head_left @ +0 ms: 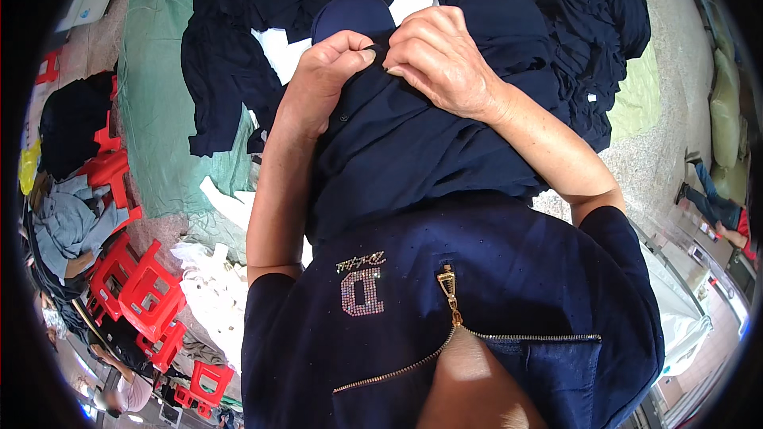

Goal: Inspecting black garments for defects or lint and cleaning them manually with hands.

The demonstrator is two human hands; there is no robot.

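A dark navy garment (pixel 389 151) is spread over my lap, its cloth bunched in soft folds and a small button showing near my left wrist. My left hand (pixel 330 71) pinches the garment's edge between thumb and forefinger. Close beside it, a small gap away, my right hand (pixel 445 59) has its thumb and fingers closed on the same cloth. What exactly lies under the fingertips is too small to make out. Just beyond my left hand is a smooth, rounded navy blue shape (pixel 352 16).
A heap of dark garments (pixel 588 8) lies ahead on white pieces and a green sheet (pixel 159 103). Red plastic stools (pixel 151 290) stand at the left, some under grey and black clothes. White cloth (pixel 208 294) is piled beside them. Other people are at the far left and right.
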